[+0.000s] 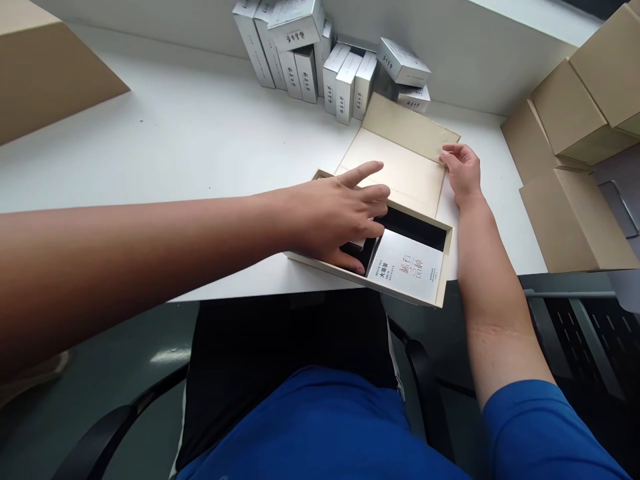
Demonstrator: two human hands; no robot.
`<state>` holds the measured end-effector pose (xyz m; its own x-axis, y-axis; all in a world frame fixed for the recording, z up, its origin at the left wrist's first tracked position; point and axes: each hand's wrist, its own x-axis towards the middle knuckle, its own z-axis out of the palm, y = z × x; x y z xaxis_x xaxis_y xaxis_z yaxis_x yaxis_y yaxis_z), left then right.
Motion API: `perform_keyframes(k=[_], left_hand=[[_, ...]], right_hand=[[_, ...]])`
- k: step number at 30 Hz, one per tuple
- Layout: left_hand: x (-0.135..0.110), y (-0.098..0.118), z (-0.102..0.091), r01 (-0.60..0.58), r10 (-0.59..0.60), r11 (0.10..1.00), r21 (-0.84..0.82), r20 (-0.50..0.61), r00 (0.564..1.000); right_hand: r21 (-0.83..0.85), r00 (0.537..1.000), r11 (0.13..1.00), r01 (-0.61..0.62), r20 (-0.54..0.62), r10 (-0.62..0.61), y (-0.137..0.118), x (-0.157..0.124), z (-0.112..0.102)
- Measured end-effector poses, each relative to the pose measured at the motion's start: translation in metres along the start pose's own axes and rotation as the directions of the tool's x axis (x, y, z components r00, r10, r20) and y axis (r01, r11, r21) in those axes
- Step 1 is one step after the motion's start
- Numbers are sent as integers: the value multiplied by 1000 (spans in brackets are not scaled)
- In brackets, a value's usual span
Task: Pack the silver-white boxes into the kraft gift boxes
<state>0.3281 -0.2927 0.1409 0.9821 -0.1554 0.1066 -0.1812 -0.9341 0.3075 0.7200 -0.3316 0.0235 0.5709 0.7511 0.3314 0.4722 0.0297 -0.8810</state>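
A shallow beige gift box [443, 267] with a black interior lies open at the front edge of the white table [175, 140]. One small white box with printed characters [410, 270] lies inside it on the right. My left hand [340, 217] reaches into the box's left side, its fingers curled down over another small white box [357, 243], which is mostly hidden. My right hand [463, 172] rests with spread fingers on the right edge of the opened lid flap [400, 157].
Several small white boxes [320, 57] stand and lie stacked against the back wall. Brown cartons sit at the right [575, 173] and far left [45, 73]. A black chair [280, 347] is below the table edge.
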Motion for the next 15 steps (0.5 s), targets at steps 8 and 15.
perform_keyframes(k=[8,15], left_hand=[[-3,-7,1,81,-76,987,-138,43,996],[-18,5,-2,139,-150,985,-98,-114,982]], right_hand=[[-13,1000,1000,20,13,-19,0,3,-2],[-36,1000,999,21,20,-20,7,7,-4]])
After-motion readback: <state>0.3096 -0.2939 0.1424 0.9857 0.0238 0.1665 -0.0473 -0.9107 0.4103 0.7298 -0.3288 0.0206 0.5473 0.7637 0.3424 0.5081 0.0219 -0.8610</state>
